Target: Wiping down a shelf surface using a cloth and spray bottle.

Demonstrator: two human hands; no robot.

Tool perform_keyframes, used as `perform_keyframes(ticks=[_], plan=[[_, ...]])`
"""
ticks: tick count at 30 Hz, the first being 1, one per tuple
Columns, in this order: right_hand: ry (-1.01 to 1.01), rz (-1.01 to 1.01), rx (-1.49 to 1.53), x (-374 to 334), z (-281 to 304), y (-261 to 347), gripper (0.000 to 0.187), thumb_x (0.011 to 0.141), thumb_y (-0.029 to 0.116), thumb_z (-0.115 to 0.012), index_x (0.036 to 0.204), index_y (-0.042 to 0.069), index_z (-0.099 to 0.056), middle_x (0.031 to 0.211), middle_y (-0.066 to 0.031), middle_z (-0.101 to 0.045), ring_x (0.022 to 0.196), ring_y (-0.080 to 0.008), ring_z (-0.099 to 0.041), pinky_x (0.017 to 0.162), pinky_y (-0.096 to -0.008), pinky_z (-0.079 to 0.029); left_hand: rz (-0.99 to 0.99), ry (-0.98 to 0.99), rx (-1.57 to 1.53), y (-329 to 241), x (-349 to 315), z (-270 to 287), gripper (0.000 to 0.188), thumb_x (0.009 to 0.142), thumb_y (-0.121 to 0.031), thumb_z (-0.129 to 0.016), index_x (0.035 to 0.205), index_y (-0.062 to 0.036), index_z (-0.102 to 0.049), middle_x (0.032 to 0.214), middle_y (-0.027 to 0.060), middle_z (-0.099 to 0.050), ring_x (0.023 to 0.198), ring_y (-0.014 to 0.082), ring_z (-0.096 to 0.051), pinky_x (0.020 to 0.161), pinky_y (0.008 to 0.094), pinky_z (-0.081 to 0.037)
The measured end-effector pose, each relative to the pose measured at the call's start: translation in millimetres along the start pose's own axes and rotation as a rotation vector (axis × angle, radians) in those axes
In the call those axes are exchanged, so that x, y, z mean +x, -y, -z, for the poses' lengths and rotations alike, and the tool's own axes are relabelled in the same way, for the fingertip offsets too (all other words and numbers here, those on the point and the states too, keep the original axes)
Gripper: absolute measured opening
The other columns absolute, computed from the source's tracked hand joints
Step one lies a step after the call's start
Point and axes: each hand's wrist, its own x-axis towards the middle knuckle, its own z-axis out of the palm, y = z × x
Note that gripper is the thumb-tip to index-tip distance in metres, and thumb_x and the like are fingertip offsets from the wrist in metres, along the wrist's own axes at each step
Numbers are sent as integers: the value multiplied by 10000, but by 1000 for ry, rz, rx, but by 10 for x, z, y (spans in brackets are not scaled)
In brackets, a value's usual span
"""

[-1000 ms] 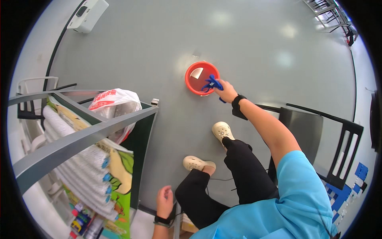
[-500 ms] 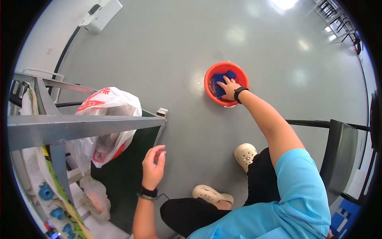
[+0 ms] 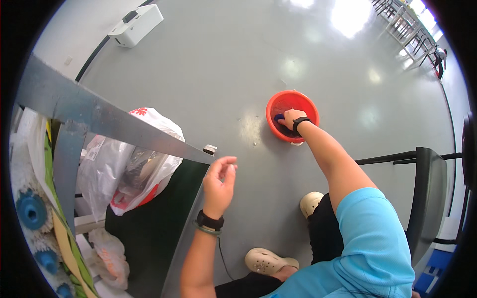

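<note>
A red plastic bucket (image 3: 272, 104) stands on the grey floor ahead of me, with some water seemingly in the bottom. My right hand (image 3: 292, 118) reaches into it, fingers curled round a dark blue cloth (image 3: 279, 118); most of the cloth is hidden under the hand. My left hand (image 3: 220, 185) hovers in the air beside the grey metal frame, its fingers loosely bent and apart, holding nothing. Both wrists carry dark bands.
To the left are a grey metal frame (image 3: 107, 115), a white plastic bag (image 3: 169, 130) on a dark green board (image 3: 149, 238), and blue knobs (image 3: 33, 212). A black chair (image 3: 426, 193) is at right, a white box (image 3: 136, 26) far left. Another person (image 3: 439, 60) bends at far right.
My right hand has gone from lying spread on the blue cloth to gripping it. My left hand has moved up and right. The whole view has shifted slightly.
</note>
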Motion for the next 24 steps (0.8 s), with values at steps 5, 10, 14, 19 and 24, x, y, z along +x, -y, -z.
perform_keyframes(ticks=[5,10,14,19,24], plan=[[4,-6,34,-112,-74,8,348,837,268,-551,1104,66,-644,1123,-174,-623,1155,-344,-527,940,-466,-438,93,-29,-253,-10,-154,83,161,918,-71,-530,1051,9,-572,917,22,-598,857,67,-552,760,197,-432],[123,59,-188,-186,20,33,363,832,285,-570,1075,23,-639,1091,-180,-634,1011,-297,-621,816,-409,-514,7,-26,-234,-15,-175,253,167,919,-80,-527,1052,9,-573,906,27,-604,849,71,-549,746,205,-428],[-71,-38,-25,-256,127,93,283,869,214,-526,1061,56,-660,1115,-140,-639,1037,-288,-618,846,-409,-504,-91,-62,-330,-112,-109,300,169,922,-79,-516,1054,12,-568,921,27,-601,879,77,-552,771,205,-423],[-54,18,-118,-438,206,105,318,877,124,-419,1080,53,-653,1139,-168,-620,1047,-295,-610,867,-396,-508,-65,-27,-420,-304,-66,180,197,917,-83,-524,1089,9,-553,921,19,-590,886,78,-552,775,207,-429],[-4,25,-188,-516,536,-30,314,811,132,-511,1096,80,-634,1107,-169,-629,1027,-293,-614,853,-391,-511,-111,69,-378,-520,-221,-53,225,893,-85,-549,1105,-12,-559,999,51,-576,930,113,-550,799,247,-449]])
